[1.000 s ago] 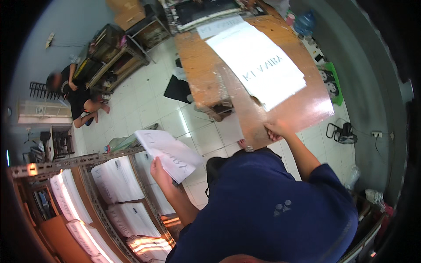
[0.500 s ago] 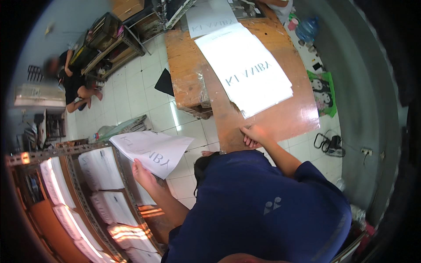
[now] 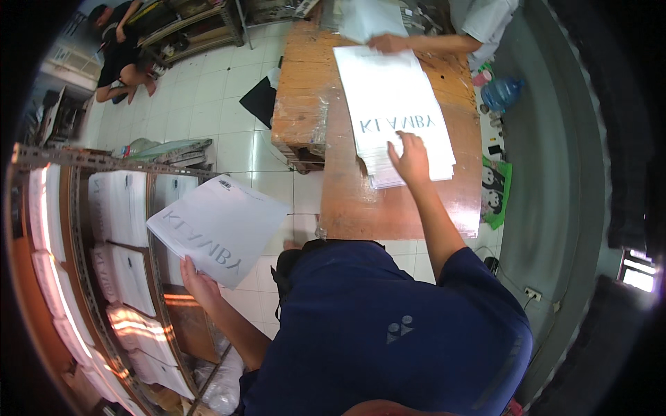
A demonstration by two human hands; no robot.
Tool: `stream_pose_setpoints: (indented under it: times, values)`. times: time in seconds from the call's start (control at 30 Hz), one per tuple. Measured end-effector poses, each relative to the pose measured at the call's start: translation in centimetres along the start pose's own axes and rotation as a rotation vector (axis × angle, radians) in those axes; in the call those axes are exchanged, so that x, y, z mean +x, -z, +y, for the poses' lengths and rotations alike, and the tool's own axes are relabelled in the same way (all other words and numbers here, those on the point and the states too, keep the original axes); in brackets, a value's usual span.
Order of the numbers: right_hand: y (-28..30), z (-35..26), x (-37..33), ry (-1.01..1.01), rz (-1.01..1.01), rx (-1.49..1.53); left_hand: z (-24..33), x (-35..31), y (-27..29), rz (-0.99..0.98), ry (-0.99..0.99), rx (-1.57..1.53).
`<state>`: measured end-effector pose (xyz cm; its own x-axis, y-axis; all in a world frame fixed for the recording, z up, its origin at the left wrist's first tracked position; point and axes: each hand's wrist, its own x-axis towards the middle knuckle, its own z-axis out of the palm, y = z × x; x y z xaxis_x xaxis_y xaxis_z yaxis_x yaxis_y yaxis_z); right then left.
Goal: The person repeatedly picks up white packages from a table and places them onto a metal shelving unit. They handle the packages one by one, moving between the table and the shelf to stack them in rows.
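Note:
My left hand grips the near edge of a thin bundle of white printed sheets, held out beside the shelves at my left. Dark grey lettering runs along the bundle's near side, with a small dark mark at its far edge. On the table lies a thick pile of similar white sheets, its near edges unevenly fanned. My right hand reaches over the near end of this pile, fingers apart and touching or just above the top sheet; exact contact cannot be made out. It holds nothing.
Across the wooden table, a co-worker's hand is by the pile's far end, near a blurred pale sheet. Metal shelves with stacked white bundles stand left. Another person sits far left. A blue water jug stands right.
My right hand has moved from the table's near edge forward onto the pile. The bundle in my left hand now lies flatter. The co-worker's arm has come in over the pile's far end.

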<state>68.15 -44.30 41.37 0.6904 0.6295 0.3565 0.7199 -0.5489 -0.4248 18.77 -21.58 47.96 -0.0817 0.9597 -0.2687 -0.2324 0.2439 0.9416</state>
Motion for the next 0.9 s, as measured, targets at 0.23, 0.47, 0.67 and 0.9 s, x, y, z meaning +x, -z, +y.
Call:
stream_pose_setpoints:
  times: [0.23, 0.47, 0.67, 0.9]
  values:
    - [-2.1, 2.4, -1.5, 0.106, 0.062, -0.390, -1.1, -3.6, 7.4, 0.150, -0.043, -0.118]
    - [-4.7, -0.4, -1.9, 0.488, -0.187, -0.026, -2.7, -13.6, 18.9, 0.488, -0.044, -0.073]
    - [-5.0, -14.7, -7.1, 0.575, -0.538, 0.191, -5.4, -27.0, 28.6, 0.582, -0.031, -0.245]
    - [-11.4, -35.8, -20.5, 0.427, -1.117, 0.480, -8.2, -41.3, 39.6, 0.935, -0.157, -0.472]
